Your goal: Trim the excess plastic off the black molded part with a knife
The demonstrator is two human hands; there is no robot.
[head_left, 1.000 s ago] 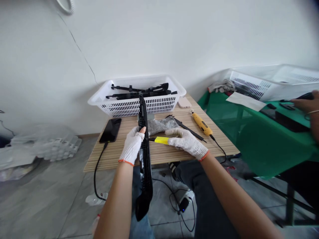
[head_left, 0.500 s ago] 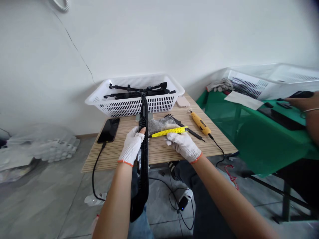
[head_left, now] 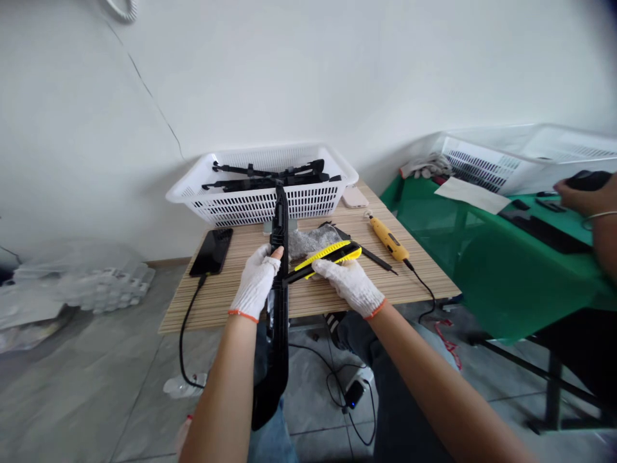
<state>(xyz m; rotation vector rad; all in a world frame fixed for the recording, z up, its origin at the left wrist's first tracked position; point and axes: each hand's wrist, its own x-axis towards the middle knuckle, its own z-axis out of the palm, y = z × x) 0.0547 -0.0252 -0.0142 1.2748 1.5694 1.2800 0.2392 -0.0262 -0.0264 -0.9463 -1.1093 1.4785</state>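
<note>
My left hand [head_left: 255,278], in a white knitted glove with the thumb tip bare, is closed round a long black plastic trim piece [head_left: 278,334]. The piece runs lengthwise from the basket's front towards my lap. In my gloved right hand [head_left: 348,281] is a yellow and black utility knife [head_left: 330,256], gripped between thumb and fingers. Its tip end points left and meets or nearly meets the trim's right edge; I cannot tell whether they touch. Behind the knife lies a grey fuzzy cloth [head_left: 308,239], with thin black strips [head_left: 373,258] beside it.
A white basket [head_left: 270,209] holding several black parts stands at the table's [head_left: 308,299] back. A black phone [head_left: 211,252] with a cable lies left, a yellow corded rotary tool [head_left: 388,238] right. A co-worker's hand [head_left: 585,196] is over a green-covered table [head_left: 501,257].
My right hand has turned the utility knife, so its black side now shows and its left end sits lower. The left hand and trim piece stay nearly still.
</note>
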